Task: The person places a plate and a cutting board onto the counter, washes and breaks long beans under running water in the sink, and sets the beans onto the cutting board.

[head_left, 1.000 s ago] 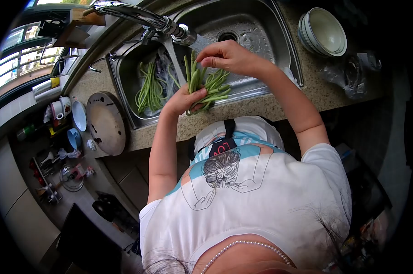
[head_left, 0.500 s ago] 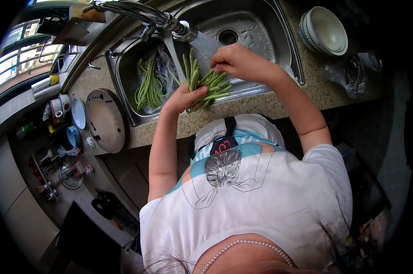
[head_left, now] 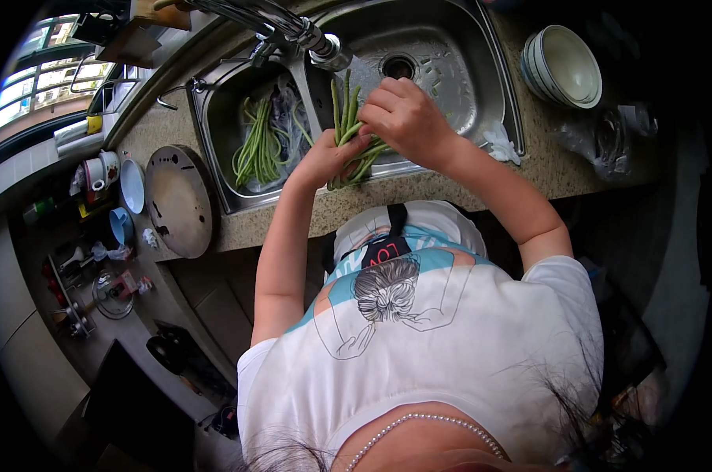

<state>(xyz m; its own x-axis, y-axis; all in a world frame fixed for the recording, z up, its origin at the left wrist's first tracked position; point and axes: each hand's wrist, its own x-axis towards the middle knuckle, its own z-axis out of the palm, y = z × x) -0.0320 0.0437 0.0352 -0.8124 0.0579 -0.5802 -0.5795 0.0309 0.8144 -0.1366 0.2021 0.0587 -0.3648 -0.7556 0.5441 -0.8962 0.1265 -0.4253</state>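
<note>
My left hand is closed around a bunch of long green beans at the sink's front edge. Some beans stick up past its fingers, and others lie slanting to the right. Curled over the bunch from the right, my right hand has its fingers pressed together on the beans; its fingertips are partly hidden. More green beans lie piled in the left basin beside a clear plastic bag. Small green bits lie near the drain in the right basin.
A chrome faucet reaches over the sink. Stacked bowls, a plastic bag and a crumpled white tissue are at the right. A round wooden board and a light-blue bowl stand at the left.
My right hand has turned and closed over the bunch, now covering its right part. The left hand still holds the beans, shifted slightly. The camera view has moved a little.
</note>
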